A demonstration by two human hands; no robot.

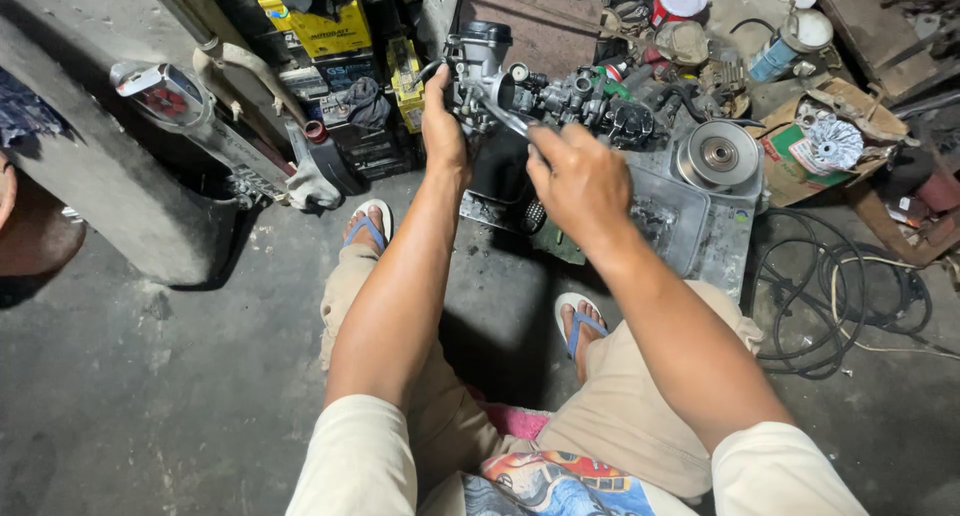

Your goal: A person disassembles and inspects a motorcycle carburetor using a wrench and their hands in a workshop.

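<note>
Carburettor: grey metal, held up in the left hand, fingers wrapped round its side. Right hand: fingers closed on a thin metal tool, tip against the carburettor. Beyond the fingers: round pulley on metal tray

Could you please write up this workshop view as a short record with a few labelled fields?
Setting: concrete floor of a cluttered workshop, seen from above.
Left hand: left hand grips a grey carburetor, held up in front.
Right hand: right hand holds a thin metal tool against the carburetor.
Below: a metal tray with a round pulley on it.
Right side: coiled black cable on the floor.
Left side: a chrome exhaust pipe.
Feet: blue sandals.
</note>
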